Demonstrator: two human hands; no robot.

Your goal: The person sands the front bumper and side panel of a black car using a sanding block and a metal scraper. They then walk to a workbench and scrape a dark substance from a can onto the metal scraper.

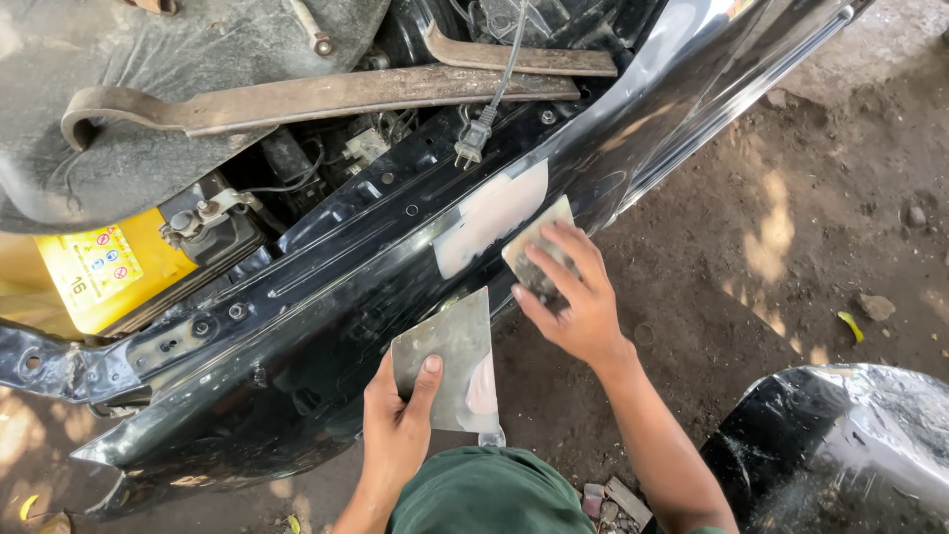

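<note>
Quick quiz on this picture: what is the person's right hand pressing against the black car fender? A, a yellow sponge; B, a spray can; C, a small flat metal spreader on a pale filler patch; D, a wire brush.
C: the right hand presses a small flat metal spreader at the edge of the pale filler patch on the black car fender.

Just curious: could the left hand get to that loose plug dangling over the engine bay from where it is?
Probably not freely. The left hand is gripping a metal plate, and the black fender lies between it and the plug. Nothing covers the plug itself.
</note>
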